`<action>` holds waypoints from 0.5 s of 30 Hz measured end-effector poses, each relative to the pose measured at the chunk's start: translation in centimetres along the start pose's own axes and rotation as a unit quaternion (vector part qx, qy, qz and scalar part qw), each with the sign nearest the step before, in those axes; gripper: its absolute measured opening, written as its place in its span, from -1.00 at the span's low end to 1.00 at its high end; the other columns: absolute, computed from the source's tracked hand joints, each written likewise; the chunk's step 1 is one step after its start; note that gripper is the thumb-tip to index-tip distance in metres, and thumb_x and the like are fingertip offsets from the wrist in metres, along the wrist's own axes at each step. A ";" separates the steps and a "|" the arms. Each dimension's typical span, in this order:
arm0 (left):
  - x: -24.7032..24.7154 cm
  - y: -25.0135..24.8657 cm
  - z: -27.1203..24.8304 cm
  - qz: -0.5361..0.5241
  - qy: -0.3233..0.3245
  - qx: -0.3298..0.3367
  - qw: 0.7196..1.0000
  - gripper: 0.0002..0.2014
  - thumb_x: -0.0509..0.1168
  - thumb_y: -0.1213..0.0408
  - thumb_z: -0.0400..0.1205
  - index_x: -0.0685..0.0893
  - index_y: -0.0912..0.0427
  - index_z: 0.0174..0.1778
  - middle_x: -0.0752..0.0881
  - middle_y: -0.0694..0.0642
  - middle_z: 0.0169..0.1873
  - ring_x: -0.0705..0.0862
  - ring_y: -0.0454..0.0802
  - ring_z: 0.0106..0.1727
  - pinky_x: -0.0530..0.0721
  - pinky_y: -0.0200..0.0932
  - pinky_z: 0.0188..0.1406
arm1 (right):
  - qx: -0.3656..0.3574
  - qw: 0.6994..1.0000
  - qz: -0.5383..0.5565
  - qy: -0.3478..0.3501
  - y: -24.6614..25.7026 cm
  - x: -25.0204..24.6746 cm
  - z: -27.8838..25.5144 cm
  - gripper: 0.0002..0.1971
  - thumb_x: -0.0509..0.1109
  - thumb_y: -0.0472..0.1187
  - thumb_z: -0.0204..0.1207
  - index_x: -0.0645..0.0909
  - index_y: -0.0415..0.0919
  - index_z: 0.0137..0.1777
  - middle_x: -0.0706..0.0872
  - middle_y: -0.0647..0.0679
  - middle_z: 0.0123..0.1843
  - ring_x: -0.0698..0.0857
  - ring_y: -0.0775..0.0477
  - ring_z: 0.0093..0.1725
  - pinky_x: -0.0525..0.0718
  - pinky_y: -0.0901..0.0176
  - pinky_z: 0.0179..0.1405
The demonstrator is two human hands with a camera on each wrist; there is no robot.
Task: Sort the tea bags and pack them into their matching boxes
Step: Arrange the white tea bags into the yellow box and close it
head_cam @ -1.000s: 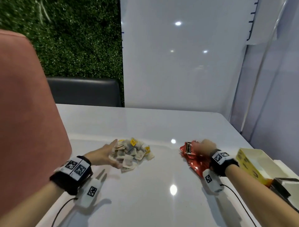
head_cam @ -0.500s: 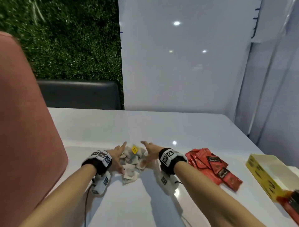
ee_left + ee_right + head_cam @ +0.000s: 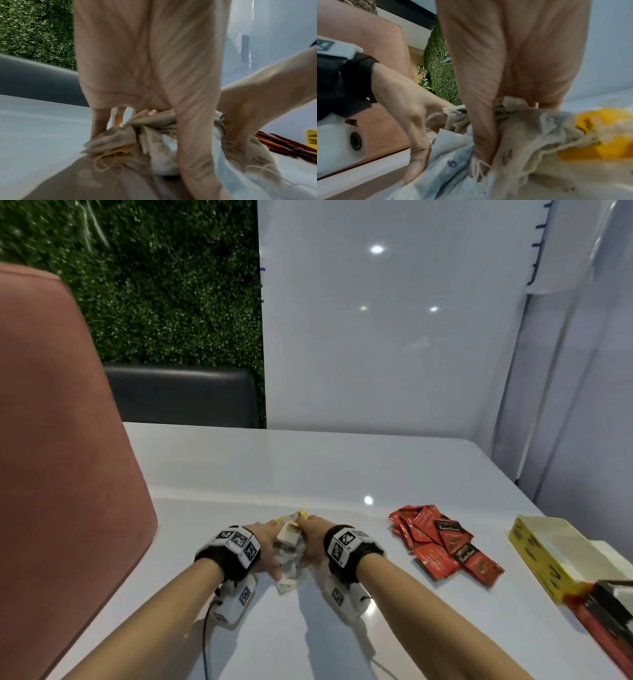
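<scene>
A heap of white paper tea bags (image 3: 287,546) with strings and yellow tags lies on the white table (image 3: 308,467). My left hand (image 3: 269,542) and right hand (image 3: 313,539) cup it from both sides and squeeze it into a tight bundle. In the left wrist view my left hand (image 3: 145,67) has its thumb over the tea bags (image 3: 120,138) and its fingers behind them. In the right wrist view my right hand (image 3: 513,60) digs its thumb into the tea bags (image 3: 530,128). Red foil tea packets (image 3: 442,546) lie to the right, untouched. An open yellow box (image 3: 534,556) stands further right.
A red and black box (image 3: 609,607) lies at the table's right edge, just in front of the yellow one. A pink chair back (image 3: 61,457) fills the left side. A dark bench (image 3: 181,395) stands behind the table. The table top stretches bare beyond the hands.
My right hand has left the red packets and moved left to the white heap. Both hands have closed in and pressed the spread-out bags into a narrow bundle.
</scene>
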State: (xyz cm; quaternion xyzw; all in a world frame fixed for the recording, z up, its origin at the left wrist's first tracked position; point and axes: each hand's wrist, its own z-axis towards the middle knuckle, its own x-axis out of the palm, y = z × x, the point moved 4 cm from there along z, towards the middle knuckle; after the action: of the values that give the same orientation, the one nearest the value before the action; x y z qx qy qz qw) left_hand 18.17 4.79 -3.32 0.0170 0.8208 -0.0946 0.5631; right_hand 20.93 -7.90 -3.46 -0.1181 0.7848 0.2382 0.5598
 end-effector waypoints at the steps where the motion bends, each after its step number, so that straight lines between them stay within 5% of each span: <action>1: 0.4 -0.3 -0.3 -0.002 0.005 -0.001 1.000 0.18 0.48 -0.24 -0.04 0.09 -0.29 0.54 0.40 -0.09 0.50 0.50 0.11 0.42 0.48 0.14 0.41 | 0.002 1.000 0.001 -0.001 0.1 0.3 -1.0 -0.08 0.63 -0.14 0.28 0.18 -0.25 0.55 0.37 -0.30 0.48 0.45 -0.32 0.43 0.49 -0.07 0.38; 9: 4.3 -5.1 -7.2 0.020 0.010 0.024 0.999 0.07 0.55 -0.04 0.24 0.06 -0.17 0.60 0.33 -0.05 0.49 0.39 0.12 0.47 0.40 0.08 0.46 | 0.009 1.000 0.019 -0.007 0.6 3.8 -9.4 -0.12 0.62 -0.12 0.28 0.20 -0.25 0.52 0.36 -0.29 0.46 0.45 -0.30 0.41 0.45 -0.02 0.43; 15: 6.7 -7.1 -10.1 0.024 0.059 0.069 0.996 0.09 0.55 -0.07 0.12 0.16 -0.19 0.58 0.26 0.01 0.53 0.25 0.17 0.53 0.28 0.21 0.53 | 0.016 1.000 0.025 -0.002 0.7 6.4 -13.9 -0.08 0.63 -0.15 0.25 0.16 -0.24 0.52 0.32 -0.29 0.48 0.48 -0.32 0.37 0.52 -0.05 0.37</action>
State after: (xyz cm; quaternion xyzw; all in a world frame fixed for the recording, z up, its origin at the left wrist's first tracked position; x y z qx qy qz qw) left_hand 5.48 -0.95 -5.02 0.0810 0.8436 -0.1367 0.5129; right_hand 7.00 -13.82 -5.64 -0.0894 0.7902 0.2399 0.5568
